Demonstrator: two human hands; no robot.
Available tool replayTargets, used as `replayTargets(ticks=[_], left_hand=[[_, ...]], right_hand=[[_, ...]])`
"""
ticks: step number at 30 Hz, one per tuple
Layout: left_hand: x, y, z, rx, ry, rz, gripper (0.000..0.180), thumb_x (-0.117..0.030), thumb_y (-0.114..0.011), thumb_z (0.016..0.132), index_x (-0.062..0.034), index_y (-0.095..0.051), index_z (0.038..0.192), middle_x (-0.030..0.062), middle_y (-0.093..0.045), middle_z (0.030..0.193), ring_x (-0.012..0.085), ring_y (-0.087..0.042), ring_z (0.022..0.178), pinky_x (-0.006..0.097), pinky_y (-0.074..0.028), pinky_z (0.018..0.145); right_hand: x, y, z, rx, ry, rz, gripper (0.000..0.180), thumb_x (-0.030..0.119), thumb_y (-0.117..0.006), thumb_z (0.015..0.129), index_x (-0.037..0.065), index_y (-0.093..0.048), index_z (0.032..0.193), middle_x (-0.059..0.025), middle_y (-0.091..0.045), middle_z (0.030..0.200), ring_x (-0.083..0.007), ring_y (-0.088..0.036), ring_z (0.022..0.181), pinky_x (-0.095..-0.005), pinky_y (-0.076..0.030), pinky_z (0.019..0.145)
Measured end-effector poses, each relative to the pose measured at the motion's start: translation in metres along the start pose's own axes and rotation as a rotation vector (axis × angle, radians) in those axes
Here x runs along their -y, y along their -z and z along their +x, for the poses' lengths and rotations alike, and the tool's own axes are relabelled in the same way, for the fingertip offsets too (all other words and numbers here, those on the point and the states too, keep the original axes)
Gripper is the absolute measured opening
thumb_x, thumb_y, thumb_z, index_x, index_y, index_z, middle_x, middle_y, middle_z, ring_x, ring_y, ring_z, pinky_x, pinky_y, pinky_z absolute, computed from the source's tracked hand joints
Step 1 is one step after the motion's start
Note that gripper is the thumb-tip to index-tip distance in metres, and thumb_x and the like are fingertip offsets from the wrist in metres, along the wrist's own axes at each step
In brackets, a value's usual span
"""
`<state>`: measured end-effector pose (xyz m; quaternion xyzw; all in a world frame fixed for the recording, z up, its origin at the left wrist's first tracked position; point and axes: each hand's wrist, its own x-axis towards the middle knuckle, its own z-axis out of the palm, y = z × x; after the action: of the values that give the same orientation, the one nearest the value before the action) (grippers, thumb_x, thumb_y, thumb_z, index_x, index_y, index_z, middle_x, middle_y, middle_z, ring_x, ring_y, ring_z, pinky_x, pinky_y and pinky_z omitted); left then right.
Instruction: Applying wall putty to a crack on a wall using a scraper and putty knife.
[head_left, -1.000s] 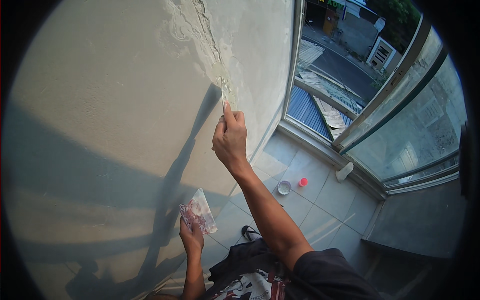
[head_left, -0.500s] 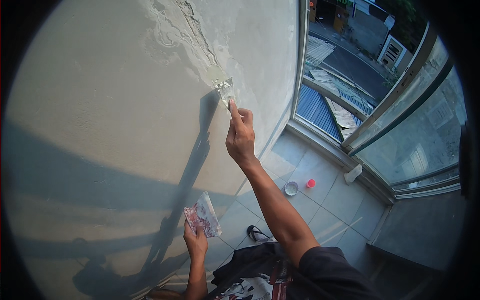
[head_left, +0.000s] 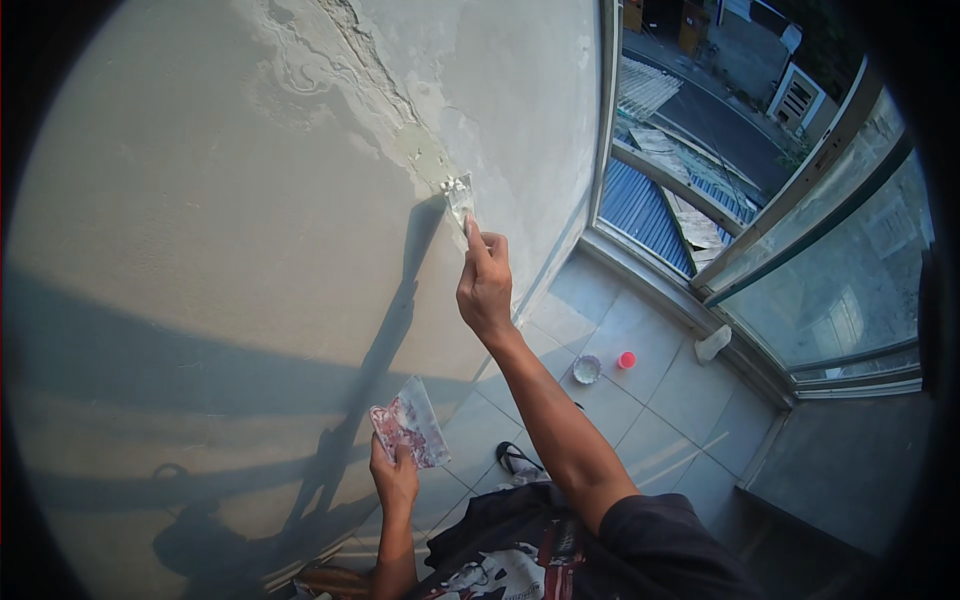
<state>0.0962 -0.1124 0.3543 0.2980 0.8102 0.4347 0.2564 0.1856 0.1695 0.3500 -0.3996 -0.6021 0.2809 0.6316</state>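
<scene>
My right hand [head_left: 485, 283] grips a small putty knife [head_left: 461, 199], its index finger stretched along the tool. The blade meets the grey wall [head_left: 250, 220] at the lower end of a rough crack [head_left: 365, 55], with white lumps of filler along its edge. Just above the blade lies a smooth, damp-looking patch of filler [head_left: 425, 150]. Lower down, my left hand [head_left: 396, 475] holds a wide, flat scraper [head_left: 413, 428] smeared with white and reddish residue. Its thumb rests on the near face, and the other fingers are mostly hidden behind.
On the tiled floor [head_left: 600, 310] stand a small bowl [head_left: 587, 369] and a pink-red cup [head_left: 626, 360]. A whitish lump [head_left: 713, 344] sits by the frame of the open window [head_left: 640, 262] on the right. My sandalled foot [head_left: 515, 458] shows below.
The putty knife has slid a little down along the crack, leaving more smoothed filler above it. My left hand with the wide scraper has barely moved.
</scene>
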Motion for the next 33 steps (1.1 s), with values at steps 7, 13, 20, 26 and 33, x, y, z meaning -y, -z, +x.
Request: replayTargets(ticks=[7, 13, 20, 26, 33], left_hand=[[-0.004, -0.004, -0.002, -0.016, -0.022, -0.081, 0.040, 0.004, -0.049, 0.090, 0.0052, -0.049, 0.130, 0.0135, -0.062, 0.117, 0.0207, -0.060, 0.105, 0.030, -0.044, 0.094], [-0.002, -0.006, -0.003, -0.019, -0.027, -0.103, 0.036, 0.004, -0.049, 0.090, 0.0058, -0.051, 0.126, 0.0146, -0.064, 0.112, 0.0209, -0.061, 0.101, 0.030, -0.045, 0.092], [-0.004, 0.004, -0.001, -0.028, -0.061, -0.055, 0.035, 0.003, -0.048, 0.089, 0.0064, -0.051, 0.124, 0.0148, -0.064, 0.111, 0.0210, -0.062, 0.099, 0.030, -0.045, 0.091], [0.003, -0.002, 0.001, -0.025, -0.094, -0.145, 0.034, 0.003, -0.049, 0.089, 0.0060, -0.052, 0.123, 0.0137, -0.064, 0.110, 0.0203, -0.061, 0.098, 0.030, -0.045, 0.090], [0.012, 0.007, 0.008, -0.006, -0.022, -0.337, 0.037, 0.004, -0.048, 0.090, 0.0042, -0.050, 0.127, 0.0122, -0.061, 0.117, 0.0199, -0.060, 0.104, 0.031, -0.044, 0.093]], right_hand=[[0.011, -0.007, 0.024, -0.007, -0.103, -0.044, 0.045, -0.005, -0.052, 0.089, 0.000, -0.052, 0.134, -0.0147, -0.050, 0.093, -0.0268, -0.056, 0.074, -0.0384, -0.048, 0.067], [0.035, -0.027, -0.004, -0.055, -0.076, -0.012, 0.044, -0.004, -0.053, 0.089, -0.001, -0.053, 0.133, -0.0142, -0.049, 0.086, -0.0258, -0.054, 0.071, -0.0359, -0.047, 0.068], [0.056, -0.015, -0.020, 0.022, -0.270, 0.014, 0.044, -0.003, -0.050, 0.090, 0.000, -0.054, 0.134, -0.0133, -0.049, 0.084, -0.0231, -0.053, 0.070, -0.0346, -0.046, 0.066], [0.043, -0.027, -0.001, -0.059, -0.153, -0.029, 0.043, -0.002, -0.051, 0.090, -0.001, -0.053, 0.133, -0.0142, -0.049, 0.083, -0.0240, -0.053, 0.072, -0.0355, -0.046, 0.067], [0.089, 0.025, -0.062, 0.378, -0.507, 0.420, 0.036, 0.003, -0.047, 0.097, -0.001, -0.053, 0.133, -0.0073, -0.052, 0.090, -0.0162, -0.058, 0.071, -0.0320, -0.050, 0.064]])
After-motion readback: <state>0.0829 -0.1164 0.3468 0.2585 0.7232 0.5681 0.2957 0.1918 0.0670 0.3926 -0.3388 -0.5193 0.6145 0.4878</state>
